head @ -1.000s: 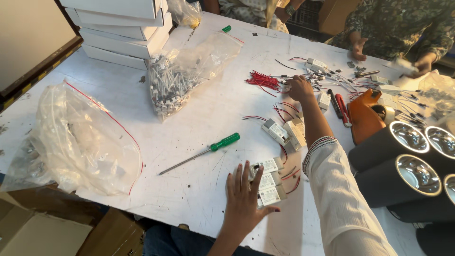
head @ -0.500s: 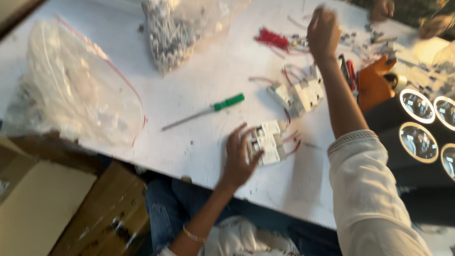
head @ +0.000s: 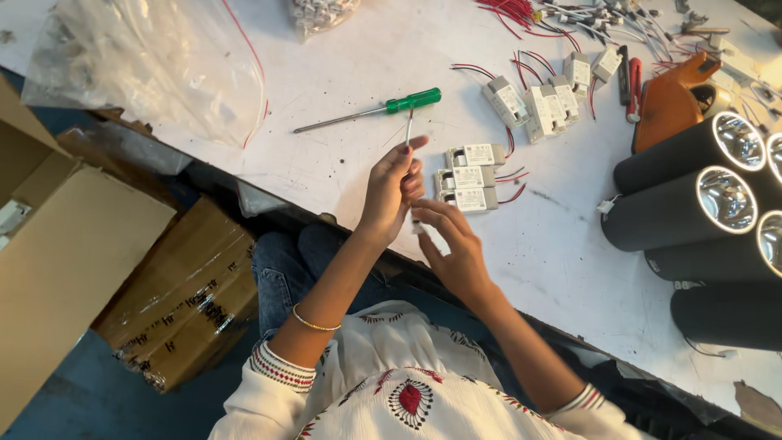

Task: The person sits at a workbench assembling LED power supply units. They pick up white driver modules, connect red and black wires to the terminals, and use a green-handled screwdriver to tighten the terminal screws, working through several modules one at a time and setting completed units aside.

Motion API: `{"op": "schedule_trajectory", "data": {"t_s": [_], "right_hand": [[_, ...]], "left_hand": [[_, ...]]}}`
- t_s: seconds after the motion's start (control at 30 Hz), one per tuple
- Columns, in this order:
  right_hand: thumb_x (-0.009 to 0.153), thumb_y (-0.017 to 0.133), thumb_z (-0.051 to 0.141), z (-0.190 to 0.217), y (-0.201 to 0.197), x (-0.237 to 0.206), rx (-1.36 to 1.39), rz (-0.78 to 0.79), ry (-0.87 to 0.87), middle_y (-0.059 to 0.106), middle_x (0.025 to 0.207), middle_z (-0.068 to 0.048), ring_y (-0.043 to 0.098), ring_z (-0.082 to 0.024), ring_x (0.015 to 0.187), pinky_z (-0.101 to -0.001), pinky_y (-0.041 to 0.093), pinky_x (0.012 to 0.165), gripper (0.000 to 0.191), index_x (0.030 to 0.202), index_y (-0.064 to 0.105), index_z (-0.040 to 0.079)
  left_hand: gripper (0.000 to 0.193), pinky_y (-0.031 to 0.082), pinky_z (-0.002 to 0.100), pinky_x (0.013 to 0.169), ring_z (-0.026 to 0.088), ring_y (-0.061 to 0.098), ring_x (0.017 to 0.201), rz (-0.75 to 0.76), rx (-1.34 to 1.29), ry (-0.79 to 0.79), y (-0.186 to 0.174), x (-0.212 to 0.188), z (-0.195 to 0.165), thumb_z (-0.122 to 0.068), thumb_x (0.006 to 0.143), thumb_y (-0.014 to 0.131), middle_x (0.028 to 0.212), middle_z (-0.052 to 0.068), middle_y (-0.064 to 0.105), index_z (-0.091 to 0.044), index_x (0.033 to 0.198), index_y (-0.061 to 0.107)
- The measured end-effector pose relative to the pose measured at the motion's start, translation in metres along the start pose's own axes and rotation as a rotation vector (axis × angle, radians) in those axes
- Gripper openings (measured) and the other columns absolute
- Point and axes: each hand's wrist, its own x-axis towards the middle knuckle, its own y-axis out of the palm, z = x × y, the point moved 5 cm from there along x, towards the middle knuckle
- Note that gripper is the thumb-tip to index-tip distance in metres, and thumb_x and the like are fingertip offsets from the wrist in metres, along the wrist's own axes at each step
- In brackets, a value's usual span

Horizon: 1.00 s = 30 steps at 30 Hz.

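Both your hands are meeting just over the worktop (head: 342,175)'s near edge: your left hand (head: 393,189) is pinching a thin white wire (head: 408,126) upright, your right hand (head: 452,240) is curling loosely around a small white piece (head: 418,227). Bare room is lying to your left, up to the green screwdriver (head: 371,110). Three stacked white driver boxes (head: 468,178) are sitting just beyond your fingers, black lamp cylinders (head: 684,183) crowding the right edge. Half a second ago your right hand was reaching far across; now it is back near you.
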Motion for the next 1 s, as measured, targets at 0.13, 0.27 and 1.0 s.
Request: {"op": "schedule_trajectory", "data": {"t_s": [0.13, 0.27, 1.0], "right_hand": [[0.085, 0.076, 0.005, -0.006, 0.015, -0.013, -0.158, 0.089, -0.068, 0.062, 0.134, -0.022, 0.055, -0.04, 0.127, -0.0513, 0.039, 0.109, 0.051, 0.133, 0.06, 0.004], [0.09, 0.071, 0.006, -0.024, 0.014, -0.022, -0.184, -0.048, 0.017, 0.063, 0.131, -0.019, 0.058, -0.037, 0.127, -0.0514, 0.039, 0.111, 0.047, 0.135, 0.059, 0.003], [0.103, 0.062, 0.0, -0.099, -0.027, -0.018, 1.142, -0.364, 0.516, 0.069, 0.099, -0.009, 0.065, -0.016, 0.088, -0.0305, 0.053, 0.079, 0.01, 0.11, 0.068, -0.003]], "left_hand": [[0.034, 0.031, 0.02, 0.05, 0.001, 0.033, 0.057, -0.114, 0.325, 0.053, -0.02, -0.009, 0.003, -0.02, 0.11, 0.048, 0.071, -0.006, 0.039, -0.002, 0.136, 0.058], [0.031, 0.028, 0.021, 0.043, 0.001, 0.032, 0.05, -0.135, 0.655, 0.007, -0.029, -0.008, -0.005, -0.015, 0.104, 0.047, 0.064, -0.008, 0.041, -0.008, 0.129, 0.065], [0.033, 0.052, 0.044, 0.087, 0.03, 0.069, 0.099, 0.088, 1.884, 0.598, -0.023, 0.044, -0.025, 0.005, 0.082, 0.056, 0.106, 0.014, 0.074, -0.01, 0.104, 0.076]]}}
